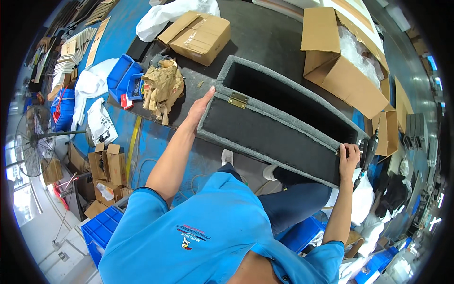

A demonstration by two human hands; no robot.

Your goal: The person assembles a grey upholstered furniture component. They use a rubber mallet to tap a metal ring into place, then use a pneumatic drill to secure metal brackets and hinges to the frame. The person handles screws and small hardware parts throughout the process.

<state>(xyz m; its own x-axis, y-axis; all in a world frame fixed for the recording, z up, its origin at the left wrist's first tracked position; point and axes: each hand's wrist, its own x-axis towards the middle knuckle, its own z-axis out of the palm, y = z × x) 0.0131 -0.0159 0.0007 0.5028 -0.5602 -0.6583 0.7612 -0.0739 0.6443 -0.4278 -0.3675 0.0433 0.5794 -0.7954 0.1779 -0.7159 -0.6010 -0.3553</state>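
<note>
A long grey fabric-covered storage ottoman [283, 79] lies across the dark worktable, its black-lined box facing up. The lid [279, 137] is folded open toward me, with its black underside showing. A brass-coloured hinge [238, 100] joins lid and box near the left end; a second metal spot shows near the right end, partly covered by my fingers. My left hand [201, 108] grips the left end of the lid, thumb and fingers along its edge. At the right end, my right hand [349, 160] is closed over the lid's corner. A power screwdriver [372, 146] is just beyond my right hand.
A closed cardboard box [201, 40] and crumpled brown paper [162, 85] sit at the far left, beside blue bins [122, 73]. An open carton [326, 71] with clear plastic wrap stands far right. A fan [34, 139] stands at left; a blue crate [101, 227] is low left.
</note>
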